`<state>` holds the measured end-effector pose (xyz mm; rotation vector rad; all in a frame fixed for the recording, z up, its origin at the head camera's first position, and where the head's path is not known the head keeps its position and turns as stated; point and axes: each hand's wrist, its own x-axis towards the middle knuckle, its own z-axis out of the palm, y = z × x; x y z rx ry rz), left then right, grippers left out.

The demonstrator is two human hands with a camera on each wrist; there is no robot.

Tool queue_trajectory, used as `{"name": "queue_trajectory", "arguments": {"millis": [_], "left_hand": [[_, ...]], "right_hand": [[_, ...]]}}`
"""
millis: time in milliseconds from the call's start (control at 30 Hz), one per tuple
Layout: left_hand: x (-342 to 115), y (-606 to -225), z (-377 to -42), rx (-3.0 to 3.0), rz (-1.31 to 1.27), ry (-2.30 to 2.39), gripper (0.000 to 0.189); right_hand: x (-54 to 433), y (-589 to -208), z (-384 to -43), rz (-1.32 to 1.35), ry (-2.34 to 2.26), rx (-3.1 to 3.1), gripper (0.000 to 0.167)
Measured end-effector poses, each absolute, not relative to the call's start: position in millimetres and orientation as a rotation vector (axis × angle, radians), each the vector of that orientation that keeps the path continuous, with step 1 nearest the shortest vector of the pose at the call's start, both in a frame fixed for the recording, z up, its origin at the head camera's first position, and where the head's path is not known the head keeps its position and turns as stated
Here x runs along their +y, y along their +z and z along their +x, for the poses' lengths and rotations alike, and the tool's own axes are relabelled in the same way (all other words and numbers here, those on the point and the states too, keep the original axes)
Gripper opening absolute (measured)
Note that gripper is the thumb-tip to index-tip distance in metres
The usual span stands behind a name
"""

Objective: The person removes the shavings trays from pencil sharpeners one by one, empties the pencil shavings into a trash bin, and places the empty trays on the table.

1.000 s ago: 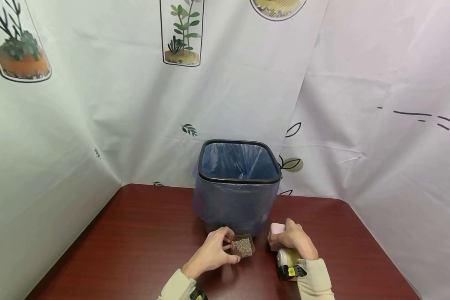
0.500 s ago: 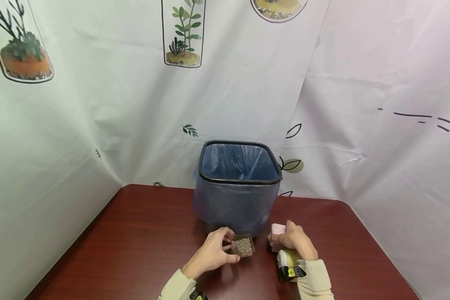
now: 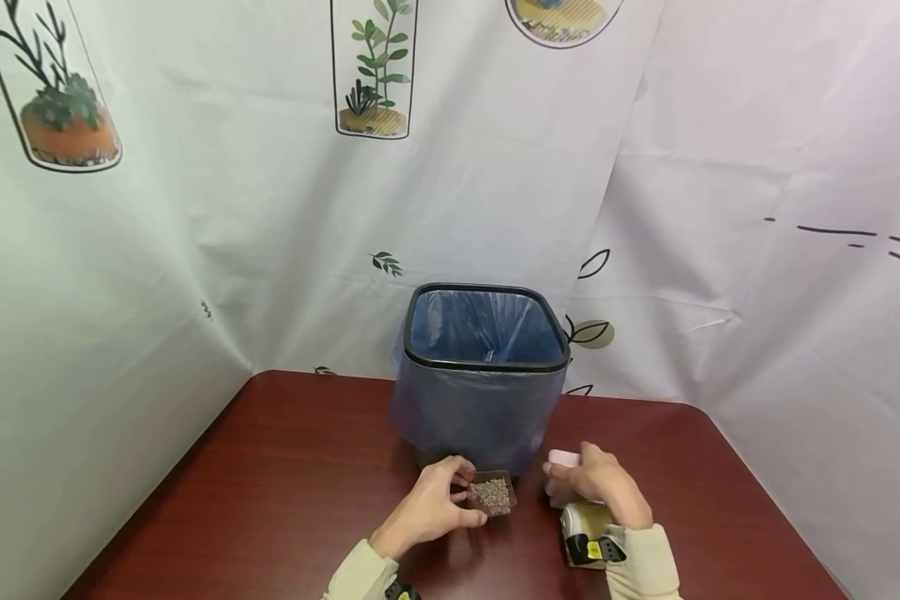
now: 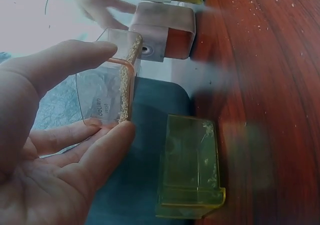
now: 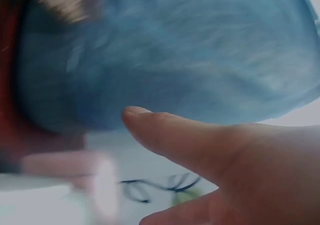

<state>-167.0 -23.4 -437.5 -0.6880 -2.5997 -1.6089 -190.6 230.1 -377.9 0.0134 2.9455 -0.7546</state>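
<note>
My left hand (image 3: pixel 427 508) pinches a small clear plastic tray (image 4: pixel 102 97) between thumb and fingers, tilted in the left wrist view. Pale brown shavings (image 3: pixel 492 493) lie in it. My right hand (image 3: pixel 600 479) is beside a pink pencil sharpener (image 4: pixel 165 22) with a round hole, at the right. In the right wrist view the right thumb (image 5: pixel 165 130) and a finger are spread apart, with the pink sharpener blurred beyond them. A white and yellow sharpener (image 3: pixel 587 523) stands just in front of the right wrist.
A lined blue bin (image 3: pixel 483 408) with a black rim stands behind both hands. An open yellow plastic tray (image 4: pixel 192 165) with some crumbs lies on the table before it. More crumbs (image 4: pixel 265 15) dot the red-brown table (image 3: pixel 307 467). Printed cloth walls surround the table.
The view has shifted slightly. My right hand has risen a little over the pink sharpener and loosened. My left hand keeps its hold on the clear tray.
</note>
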Motion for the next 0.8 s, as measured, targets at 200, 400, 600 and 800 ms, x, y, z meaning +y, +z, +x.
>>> {"name": "queue_trajectory", "arguments": {"millis": [200,400,600,800], "left_hand": [[-25.0,-436.5,-166.7,-2.615,-0.680,-1.610,0.045],[-26.6,-439.3,-167.0,-2.611,-0.687,-1.603,0.047],[-28.0,-442.9,-167.1,-2.622,-0.680,-1.613,0.047],[-27.3,-442.8,-167.9,-2.601,-0.690,-1.610,0.047]], "right_hand": [[225.0,-353.4,-180.5,-0.075,-0.930,3.041,0.080],[213.6,-346.9,-185.2,-0.160,-1.568,3.186,0.051],[199.8,-345.2,-196.0,-0.357,-2.141,3.113,0.040],[187.9,-330.2,-210.9,-0.659,-2.213,3.029,0.046]]}}
